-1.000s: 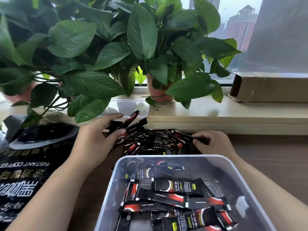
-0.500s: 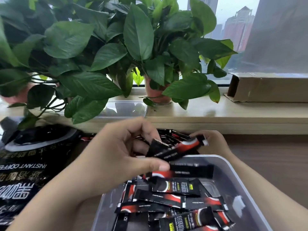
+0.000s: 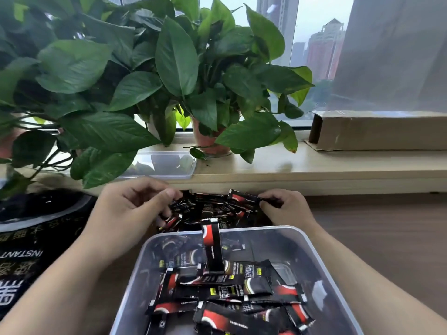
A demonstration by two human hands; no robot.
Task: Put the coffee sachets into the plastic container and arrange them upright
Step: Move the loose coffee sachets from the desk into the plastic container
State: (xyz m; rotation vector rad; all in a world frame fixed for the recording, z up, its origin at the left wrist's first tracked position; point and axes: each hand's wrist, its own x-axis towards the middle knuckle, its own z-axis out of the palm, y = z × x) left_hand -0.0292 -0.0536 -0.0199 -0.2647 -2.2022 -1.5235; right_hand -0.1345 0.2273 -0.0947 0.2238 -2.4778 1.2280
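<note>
A clear plastic container [image 3: 312, 245] stands right in front of me, with several black-and-red coffee sachets [image 3: 229, 288] lying flat and criss-crossed inside. One sachet [image 3: 211, 247] stands on end near the container's far wall, with neither hand touching it. Beyond the container, a pile of loose sachets [image 3: 210, 209] lies on the table. My left hand [image 3: 133, 209] rests at the pile's left edge with its fingers loosely curled and nothing clearly held. My right hand [image 3: 285, 209] pinches the end of a single sachet [image 3: 243, 197] lifted just above the pile.
A black instant-coffee bag [image 3: 29, 240] lies on the table at the left. Leafy potted plants [image 3: 174, 68] hang over the wooden sill [image 3: 314, 165] behind the pile. On the sill are a clear plastic lid [image 3: 164, 164] and a cardboard box [image 3: 377, 131].
My left hand carried sachets over the container, let them go and moved back to the pile. One sachet now stands on end inside. My right hand has lifted a sachet off the pile.
</note>
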